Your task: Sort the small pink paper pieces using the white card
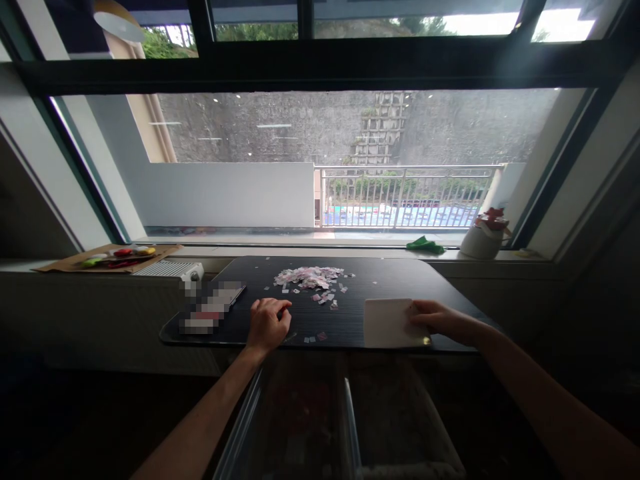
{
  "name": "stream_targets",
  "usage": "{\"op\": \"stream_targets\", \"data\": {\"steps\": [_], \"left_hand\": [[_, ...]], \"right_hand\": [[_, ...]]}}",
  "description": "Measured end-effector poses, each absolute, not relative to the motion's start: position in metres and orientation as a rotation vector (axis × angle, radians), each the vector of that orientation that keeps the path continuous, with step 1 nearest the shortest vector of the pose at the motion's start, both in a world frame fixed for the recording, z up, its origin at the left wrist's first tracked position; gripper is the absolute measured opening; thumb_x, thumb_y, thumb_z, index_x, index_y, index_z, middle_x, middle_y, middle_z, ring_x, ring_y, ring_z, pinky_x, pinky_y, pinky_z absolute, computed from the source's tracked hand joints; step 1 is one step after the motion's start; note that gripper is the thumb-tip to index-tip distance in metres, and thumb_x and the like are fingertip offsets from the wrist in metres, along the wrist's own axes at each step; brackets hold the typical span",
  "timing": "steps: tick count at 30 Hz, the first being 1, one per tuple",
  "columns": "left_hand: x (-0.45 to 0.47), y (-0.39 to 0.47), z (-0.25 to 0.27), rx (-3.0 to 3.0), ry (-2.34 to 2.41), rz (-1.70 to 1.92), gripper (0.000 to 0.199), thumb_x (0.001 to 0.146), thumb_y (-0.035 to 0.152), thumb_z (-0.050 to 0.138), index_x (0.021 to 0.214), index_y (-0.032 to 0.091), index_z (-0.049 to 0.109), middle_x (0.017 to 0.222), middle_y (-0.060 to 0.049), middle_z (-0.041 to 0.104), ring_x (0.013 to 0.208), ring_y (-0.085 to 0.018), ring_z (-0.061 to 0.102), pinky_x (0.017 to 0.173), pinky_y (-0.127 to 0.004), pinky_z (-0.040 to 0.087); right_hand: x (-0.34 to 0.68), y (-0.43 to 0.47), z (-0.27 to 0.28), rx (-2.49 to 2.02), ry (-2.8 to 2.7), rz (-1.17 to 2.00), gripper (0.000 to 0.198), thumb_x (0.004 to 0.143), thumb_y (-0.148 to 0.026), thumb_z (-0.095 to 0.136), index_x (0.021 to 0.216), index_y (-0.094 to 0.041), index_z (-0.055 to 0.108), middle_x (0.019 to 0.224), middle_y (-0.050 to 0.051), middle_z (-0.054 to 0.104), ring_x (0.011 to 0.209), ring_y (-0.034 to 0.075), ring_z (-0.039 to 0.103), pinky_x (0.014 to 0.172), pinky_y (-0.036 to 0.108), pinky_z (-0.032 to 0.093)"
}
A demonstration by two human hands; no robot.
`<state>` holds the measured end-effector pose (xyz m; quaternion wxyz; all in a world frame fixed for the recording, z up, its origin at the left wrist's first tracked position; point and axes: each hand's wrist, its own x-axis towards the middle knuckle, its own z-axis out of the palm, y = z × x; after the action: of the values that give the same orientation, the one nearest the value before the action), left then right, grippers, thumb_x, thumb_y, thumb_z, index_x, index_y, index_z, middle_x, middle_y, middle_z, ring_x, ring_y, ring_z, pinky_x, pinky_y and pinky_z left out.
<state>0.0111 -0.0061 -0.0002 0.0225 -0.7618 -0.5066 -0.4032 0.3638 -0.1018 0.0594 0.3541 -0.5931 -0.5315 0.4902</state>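
Observation:
My right hand [434,317] grips the right edge of a white, squarish card [387,323] with rounded corners, at the front right of a dark table [395,277]. Left of it, my left hand [269,321] rests over the table with its fingers curled in; anything between them is hidden. Beyond both hands lies a heap of small pale pink and white paper pieces [310,276]. Several loose pieces [327,298] are scattered before the heap, and a few more [311,339] lie near the front edge, right of my left hand.
A flat, blurred-out item [213,308] lies at the table's left. Behind the table runs a window sill with a green cloth [425,245] and a white pot [483,239]. Brown paper [65,261] with colourful items sits at left, beside a white radiator [167,269].

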Motion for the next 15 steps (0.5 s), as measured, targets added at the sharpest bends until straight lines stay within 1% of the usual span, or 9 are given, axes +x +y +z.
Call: {"op": "stream_targets", "data": {"steps": [4,9,12,15], "left_hand": [[0.012,-0.007,0.0,-2.362,-1.595,-1.229,0.022,0.075,0.02,0.047,0.081,0.022,0.068,0.085,-0.004,0.071,0.092,-0.023,0.06,0.096,-0.043,0.036],[0.014,-0.009,0.003,-2.359,-1.627,-1.222,0.021,0.074,0.018,0.048,0.081,0.021,0.068,0.086,-0.004,0.07,0.093,-0.023,0.059,0.098,-0.045,0.034],[0.015,-0.01,0.003,-2.354,-1.638,-1.224,0.021,0.074,0.017,0.049,0.081,0.021,0.067,0.087,-0.004,0.071,0.093,-0.022,0.059,0.099,-0.046,0.032],[0.016,-0.011,0.004,-2.359,-1.642,-1.234,0.021,0.074,0.016,0.048,0.082,0.021,0.067,0.087,-0.004,0.071,0.094,-0.022,0.059,0.099,-0.045,0.032]], "right_hand": [[0.356,-0.099,0.063,-1.502,-1.296,1.225,0.025,0.053,-0.025,0.072,0.075,-0.016,0.063,0.069,-0.001,0.066,0.06,0.012,0.058,0.053,0.023,0.043],[0.324,-0.073,0.036,-1.44,-1.196,1.063,0.027,0.052,-0.024,0.071,0.077,-0.018,0.063,0.072,0.001,0.068,0.064,0.016,0.062,0.058,0.027,0.048],[0.302,-0.063,0.019,-1.381,-1.228,1.094,0.025,0.053,-0.026,0.071,0.075,-0.018,0.063,0.073,0.002,0.07,0.067,0.018,0.064,0.063,0.03,0.051],[0.29,-0.061,0.015,-1.325,-1.28,1.148,0.026,0.052,-0.026,0.071,0.076,-0.018,0.064,0.074,0.002,0.071,0.068,0.02,0.065,0.063,0.031,0.052]]}}
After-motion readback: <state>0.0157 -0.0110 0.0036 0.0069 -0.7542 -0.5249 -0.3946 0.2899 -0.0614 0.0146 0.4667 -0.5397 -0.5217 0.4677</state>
